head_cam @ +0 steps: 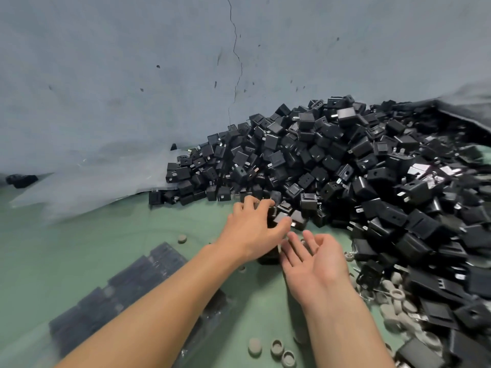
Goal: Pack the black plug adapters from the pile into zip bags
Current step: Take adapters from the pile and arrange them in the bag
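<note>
Reaching over a green table, cracked grey wall behind, left hand gripping adapters, right hand palm-up, relaxed

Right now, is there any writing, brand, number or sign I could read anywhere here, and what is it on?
No text here can be read.
On the black plug adapters: a few faces show pale patches, possibly labels, too blurred to read.
On the packed zip bag: no print visible.
On the grey sheet: only dark specks and a thin crack-like line, no writing.
</note>
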A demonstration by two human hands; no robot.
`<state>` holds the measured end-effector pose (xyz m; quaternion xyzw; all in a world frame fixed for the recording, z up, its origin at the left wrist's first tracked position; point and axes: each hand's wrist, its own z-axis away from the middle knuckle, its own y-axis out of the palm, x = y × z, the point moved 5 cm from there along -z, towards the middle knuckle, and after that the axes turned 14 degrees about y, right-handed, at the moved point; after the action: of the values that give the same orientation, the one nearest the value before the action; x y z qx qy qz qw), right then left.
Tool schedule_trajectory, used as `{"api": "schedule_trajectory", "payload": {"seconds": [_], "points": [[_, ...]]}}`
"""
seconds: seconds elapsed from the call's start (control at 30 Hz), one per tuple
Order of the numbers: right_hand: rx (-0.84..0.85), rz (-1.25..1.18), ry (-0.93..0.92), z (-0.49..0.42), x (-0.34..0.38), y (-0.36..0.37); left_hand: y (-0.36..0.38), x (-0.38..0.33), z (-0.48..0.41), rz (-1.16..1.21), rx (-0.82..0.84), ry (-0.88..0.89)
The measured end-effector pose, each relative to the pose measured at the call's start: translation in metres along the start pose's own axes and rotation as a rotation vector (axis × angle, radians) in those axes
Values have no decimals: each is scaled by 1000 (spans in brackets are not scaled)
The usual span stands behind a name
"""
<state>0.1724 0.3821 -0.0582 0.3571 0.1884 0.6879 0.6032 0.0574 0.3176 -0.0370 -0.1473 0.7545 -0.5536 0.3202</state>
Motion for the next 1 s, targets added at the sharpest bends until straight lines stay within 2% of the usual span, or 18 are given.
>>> {"api": "schedule_trajectory", "payload": {"seconds": [0.17, 0.3, 0.43, 0.57, 0.73, 0.83, 0.9, 0.93, 0.97, 1.0], "points": [[-36, -23, -18, 4, 0, 0, 6, -19, 20, -18, 66, 125], [-97, -18, -47, 5, 0, 0, 19, -26, 35, -62, 19, 179], [-231, 109, -207, 6, 3, -1, 23, -22, 21, -171, 30, 155], [-274, 157, -324, 10, 10, -1, 14, -21, -1, -295, -51, 194], [-288, 171, -263, 12, 15, -8, 12, -19, -7, -297, -117, 221], [-278, 165, -265, 10, 15, -10, 9, -21, -10, -271, -78, 211], [-266, 164, -269, 10, 13, -10, 3, -22, -12, -189, -12, 146], [-252, 160, -261, 11, 12, -9, -3, -22, -12, -74, 4, 84], [-234, 152, -243, 11, 9, -7, -9, -21, -10, 137, -1, 3], [-207, 134, -220, 12, 6, -4, -15, -20, -5, 474, -28, -106]]}}
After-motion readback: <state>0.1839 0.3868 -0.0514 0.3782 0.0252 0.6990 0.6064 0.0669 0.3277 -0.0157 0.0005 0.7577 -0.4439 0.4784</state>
